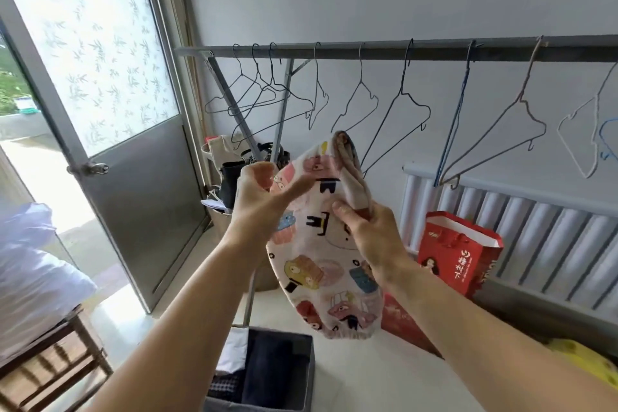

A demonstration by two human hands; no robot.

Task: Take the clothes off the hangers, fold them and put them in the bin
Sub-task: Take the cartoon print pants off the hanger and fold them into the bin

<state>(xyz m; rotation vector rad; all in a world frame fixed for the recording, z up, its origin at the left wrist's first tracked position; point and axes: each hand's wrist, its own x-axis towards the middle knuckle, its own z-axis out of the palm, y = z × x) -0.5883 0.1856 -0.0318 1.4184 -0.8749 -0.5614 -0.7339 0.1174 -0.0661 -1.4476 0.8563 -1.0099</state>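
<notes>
A small white garment (321, 264) printed with colourful cartoon cupcakes hangs in mid-air between both hands, below the rail. My left hand (264, 201) pinches its upper left edge. My right hand (364, 227) grips its upper right part, where a grey-brown band loops up. Several bare wire hangers (398, 110) hang along the grey clothes rail (368, 50). A grey fabric bin (267, 375) sits on the floor below, holding folded dark and white clothes.
A red gift bag (458, 254) stands against the white radiator (541, 237) on the right. Bags are piled in the corner (234, 170) under the rail's left end. A metal door (133, 177) stands open at left; a wooden stool (50, 365) sits at bottom left.
</notes>
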